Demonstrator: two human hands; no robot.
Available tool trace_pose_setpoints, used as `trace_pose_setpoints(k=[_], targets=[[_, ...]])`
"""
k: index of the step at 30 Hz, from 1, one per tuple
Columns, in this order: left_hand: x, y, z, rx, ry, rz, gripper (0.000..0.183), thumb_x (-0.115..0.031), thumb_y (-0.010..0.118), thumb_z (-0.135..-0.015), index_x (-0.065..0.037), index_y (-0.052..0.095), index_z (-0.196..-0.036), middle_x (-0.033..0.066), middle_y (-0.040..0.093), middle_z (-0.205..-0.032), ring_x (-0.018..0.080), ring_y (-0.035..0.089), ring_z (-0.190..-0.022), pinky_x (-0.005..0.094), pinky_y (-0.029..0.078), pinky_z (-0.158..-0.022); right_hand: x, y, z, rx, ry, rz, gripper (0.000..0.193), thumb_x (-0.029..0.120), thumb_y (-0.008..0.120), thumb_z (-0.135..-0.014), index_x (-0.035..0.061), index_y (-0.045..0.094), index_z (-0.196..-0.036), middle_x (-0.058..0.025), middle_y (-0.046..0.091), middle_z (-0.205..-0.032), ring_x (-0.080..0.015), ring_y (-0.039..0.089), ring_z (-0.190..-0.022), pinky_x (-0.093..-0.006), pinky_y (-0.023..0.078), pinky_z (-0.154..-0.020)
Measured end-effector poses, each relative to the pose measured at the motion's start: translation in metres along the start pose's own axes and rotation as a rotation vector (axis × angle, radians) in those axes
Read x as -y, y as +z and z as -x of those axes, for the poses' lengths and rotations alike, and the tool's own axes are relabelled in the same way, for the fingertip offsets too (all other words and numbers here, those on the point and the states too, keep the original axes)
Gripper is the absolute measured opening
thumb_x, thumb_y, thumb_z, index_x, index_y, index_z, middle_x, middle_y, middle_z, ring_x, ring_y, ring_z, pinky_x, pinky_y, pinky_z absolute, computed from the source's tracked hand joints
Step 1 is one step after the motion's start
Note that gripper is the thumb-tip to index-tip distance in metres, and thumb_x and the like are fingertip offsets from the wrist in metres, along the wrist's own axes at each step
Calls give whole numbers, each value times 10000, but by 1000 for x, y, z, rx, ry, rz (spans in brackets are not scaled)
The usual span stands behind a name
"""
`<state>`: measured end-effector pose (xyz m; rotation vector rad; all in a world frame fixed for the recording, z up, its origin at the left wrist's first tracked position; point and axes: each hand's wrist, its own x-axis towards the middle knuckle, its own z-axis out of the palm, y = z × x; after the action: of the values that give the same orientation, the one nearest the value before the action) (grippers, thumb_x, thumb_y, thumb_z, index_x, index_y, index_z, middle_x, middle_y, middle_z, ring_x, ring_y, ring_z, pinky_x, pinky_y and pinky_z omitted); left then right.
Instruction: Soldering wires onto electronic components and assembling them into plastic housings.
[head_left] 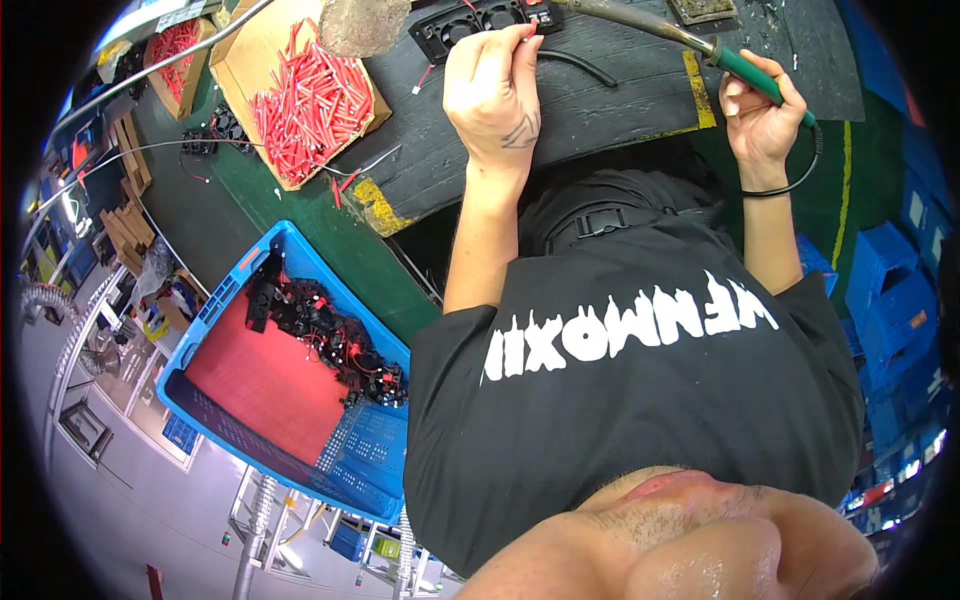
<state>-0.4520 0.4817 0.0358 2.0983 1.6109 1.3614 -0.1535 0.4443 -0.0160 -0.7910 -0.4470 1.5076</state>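
My right hand (763, 115) is closed round the green handle of a soldering iron (752, 76), whose metal shaft points left across the bench. The iron's tip end lies close to a black twin-fan unit (455, 36) at the top edge. Over the right part of that unit, my left hand (494, 98) pinches thumb and fingers together. A little red and white shows at its fingertips, too small to name. Beside the left hand a short black cable (580, 66) lies on the dark workbench (610, 110). The iron's cord hangs down past my right wrist.
Left of the fan unit stands an open cardboard box (378, 112) of thin red pieces. A blue crate (285, 480) with black fan parts is lower left. More fans (215, 130) lie beyond the box. Blue bins (890, 300) stand at the right.
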Motion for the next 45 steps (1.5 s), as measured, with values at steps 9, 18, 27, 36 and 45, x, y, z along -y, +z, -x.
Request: trace_pose_setpoints(k=[9,18,27,36,45], targets=[[-2,-1,-4,11,-10,20,131,-25,777,-807,-29,732,-930,92,662,-823,244,638,-739,322,524,-704,-3,-10,-1,7,-19,1,519,350,364,-1017,-44,658,-1185,-164,663,-778,-225,559,-627,-288,462,-558],[-2,-4,-13,43,-236,257,110,-25,779,-837,-22,746,-942,54,672,-857,101,605,-673,231,498,-625,-5,-8,-1,-18,-39,17,522,348,358,-1018,-48,657,-1180,-150,662,-773,-217,557,-628,-286,464,-561],[3,3,-11,-14,-198,319,125,2,776,-825,-12,737,-943,67,665,-879,108,603,-665,230,508,-624,-7,-7,1,-11,-57,-7,516,332,346,-1022,-51,649,-1187,-150,661,-778,-220,557,-646,-291,466,-572],[-2,-3,9,-93,58,121,178,29,787,-799,-15,746,-966,100,701,-923,189,681,-779,284,557,-709,1,3,8,22,0,26,512,340,346,-1025,-44,652,-1171,-163,655,-763,-222,562,-616,-273,453,-524],[-7,-13,9,-135,-25,146,182,10,798,-807,-10,751,-981,107,710,-934,176,681,-762,262,550,-694,8,23,21,-21,-59,322,534,403,413,-988,-41,647,-1167,-152,669,-760,-186,606,-579,-251,425,-476]])
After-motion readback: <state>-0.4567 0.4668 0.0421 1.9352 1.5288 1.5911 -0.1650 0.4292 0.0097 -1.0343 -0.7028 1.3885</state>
